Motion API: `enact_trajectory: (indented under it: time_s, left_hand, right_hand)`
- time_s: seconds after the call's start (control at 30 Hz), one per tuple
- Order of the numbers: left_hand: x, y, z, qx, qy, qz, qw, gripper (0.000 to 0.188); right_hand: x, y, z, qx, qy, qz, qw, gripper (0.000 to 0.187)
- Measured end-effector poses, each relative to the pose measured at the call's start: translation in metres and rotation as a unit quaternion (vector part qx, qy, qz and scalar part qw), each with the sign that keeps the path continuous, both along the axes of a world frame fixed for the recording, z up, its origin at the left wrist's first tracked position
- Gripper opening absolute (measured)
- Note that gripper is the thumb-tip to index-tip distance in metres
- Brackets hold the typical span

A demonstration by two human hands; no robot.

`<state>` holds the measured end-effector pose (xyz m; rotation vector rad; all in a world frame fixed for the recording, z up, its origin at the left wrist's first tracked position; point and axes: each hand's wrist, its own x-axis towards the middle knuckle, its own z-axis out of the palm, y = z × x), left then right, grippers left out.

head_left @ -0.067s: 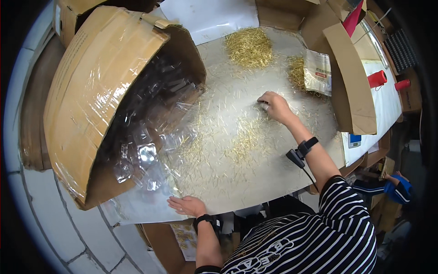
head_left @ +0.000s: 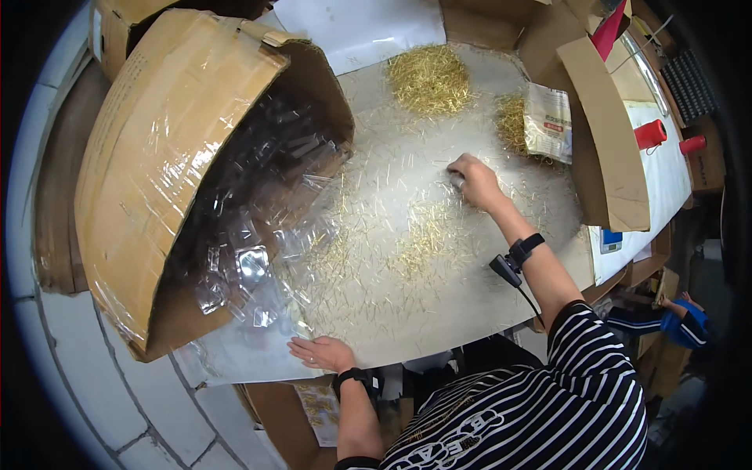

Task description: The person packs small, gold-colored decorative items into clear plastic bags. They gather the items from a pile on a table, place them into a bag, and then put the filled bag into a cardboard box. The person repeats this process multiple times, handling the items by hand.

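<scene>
My right hand (head_left: 475, 182) is low over the middle of the pale work surface, its fingers curled together. What they hold, if anything, is hidden. Thin gold-coloured metal pins (head_left: 423, 243) lie scattered loosely around and in front of it. My left hand (head_left: 323, 354) rests flat at the table's near edge with its fingers stretched out, holding nothing. Just beyond it, clear plastic boxes (head_left: 252, 265) spill from a large tipped cardboard carton (head_left: 172, 117). A dense heap of the same gold pins (head_left: 429, 81) sits at the far side.
At the right, a printed plastic packet (head_left: 547, 124) leans by a smaller pin pile (head_left: 512, 121), against a cardboard wall (head_left: 607, 141). Beyond stand a red spool (head_left: 650, 135) and a small blue scale (head_left: 610, 241). Another person's blue garment (head_left: 685, 327) shows at the far right.
My right hand has shifted very slightly to the right, its fingers still curled. The left hand stays in place.
</scene>
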<state>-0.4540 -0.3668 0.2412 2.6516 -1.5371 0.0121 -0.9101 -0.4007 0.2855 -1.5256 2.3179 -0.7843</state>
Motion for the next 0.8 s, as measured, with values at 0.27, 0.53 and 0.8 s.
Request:
enact_trajectory:
  time_s: [0.27, 0.53, 0.8]
  left_hand:
    - [0.004, 0.003, -0.005, -0.007, -0.004, -0.002, 1.000, 0.054]
    - [0.004, 0.003, -0.004, -0.011, -0.013, -0.009, 1.000, 0.054]
    - [0.002, 0.002, -0.004, -0.015, -0.017, -0.012, 1.000, 0.055]
  right_hand:
    - [-0.011, 0.013, 0.005, 0.005, -0.044, -0.179, 0.983, 0.020]
    - [-0.011, -0.025, 0.008, 0.066, -0.030, -0.211, 0.975, 0.014]
    - [-0.011, -0.032, -0.014, 0.135, 0.086, -0.092, 0.983, 0.020]
